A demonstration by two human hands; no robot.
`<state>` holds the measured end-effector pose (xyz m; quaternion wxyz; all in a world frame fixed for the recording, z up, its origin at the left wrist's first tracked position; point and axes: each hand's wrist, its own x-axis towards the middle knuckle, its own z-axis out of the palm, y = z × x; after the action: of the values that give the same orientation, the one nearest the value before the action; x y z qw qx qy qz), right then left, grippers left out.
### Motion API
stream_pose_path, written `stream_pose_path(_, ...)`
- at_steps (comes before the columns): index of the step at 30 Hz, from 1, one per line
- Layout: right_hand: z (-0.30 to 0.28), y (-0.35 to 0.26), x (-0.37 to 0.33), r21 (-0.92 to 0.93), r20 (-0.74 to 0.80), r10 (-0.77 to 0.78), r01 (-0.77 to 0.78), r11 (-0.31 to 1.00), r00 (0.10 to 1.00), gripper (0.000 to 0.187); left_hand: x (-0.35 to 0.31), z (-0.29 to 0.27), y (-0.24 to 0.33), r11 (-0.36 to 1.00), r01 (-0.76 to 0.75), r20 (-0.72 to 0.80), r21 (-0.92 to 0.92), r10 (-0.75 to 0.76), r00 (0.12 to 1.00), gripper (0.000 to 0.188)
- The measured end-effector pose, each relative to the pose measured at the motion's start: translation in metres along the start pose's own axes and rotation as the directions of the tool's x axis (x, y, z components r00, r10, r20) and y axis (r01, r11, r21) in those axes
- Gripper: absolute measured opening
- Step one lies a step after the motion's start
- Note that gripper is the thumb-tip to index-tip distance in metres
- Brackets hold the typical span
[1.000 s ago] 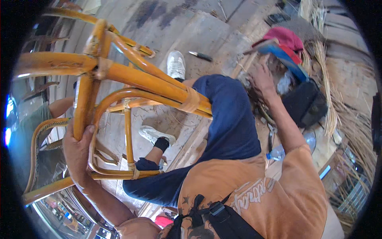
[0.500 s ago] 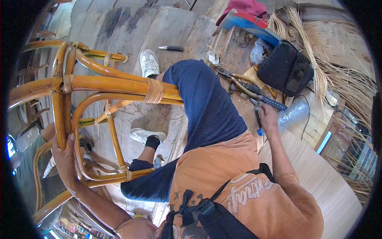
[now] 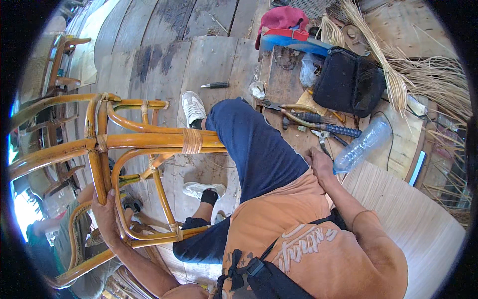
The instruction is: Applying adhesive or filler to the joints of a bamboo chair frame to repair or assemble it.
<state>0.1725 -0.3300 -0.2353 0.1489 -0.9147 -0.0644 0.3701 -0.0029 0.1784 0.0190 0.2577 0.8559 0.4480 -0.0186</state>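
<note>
1. Left hand (image 3: 108, 217): grip wrapped round the curved bar of the rattan chair frame (image 3: 149, 142), which rests against the raised knee.
2. Right hand (image 3: 318, 164): grip state unclear, beside the plastic bottle (image 3: 361, 145) and pliers (image 3: 318, 122).

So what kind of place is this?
Probably a rattan furniture workshop: the left hand grips a rattan chair frame, cane strips lie bundled on the plank floor, and pliers sit by the right hand.
</note>
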Motion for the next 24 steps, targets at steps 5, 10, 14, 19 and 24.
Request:
stream_pose_path(5,0.012,0.011,-0.005,0.066,-0.153,-0.029,0.039,0.997,0.988,0.016,0.006,-0.008,-0.008,0.999,-0.021,0.060,0.025,0.019,0.998,0.039)
stream_pose_path(10,0.031,0.024,-0.011,0.256,-0.408,-0.014,0.129,0.958,0.913,0.017,-0.002,-0.007,-0.006,0.998,-0.022,0.007,0.066,0.022,1.000,0.040)
stream_pose_path(14,0.019,0.014,-0.025,0.256,-0.135,0.015,0.020,0.967,0.991,0.014,0.000,-0.023,-0.037,0.987,0.139,0.065,0.078,-0.144,0.987,0.042)
stream_pose_path(19,0.003,0.007,-0.016,0.087,0.175,-0.002,-0.013,0.996,0.985,0.013,-0.007,-0.018,-0.051,0.988,0.154,0.036,0.028,-0.155,0.987,0.041)
stream_pose_path(24,-0.031,-0.031,0.007,0.129,-0.375,-0.285,0.354,0.926,0.882,0.014,-0.006,-0.014,-0.036,0.984,0.173,-0.014,0.043,-0.172,0.985,0.039)
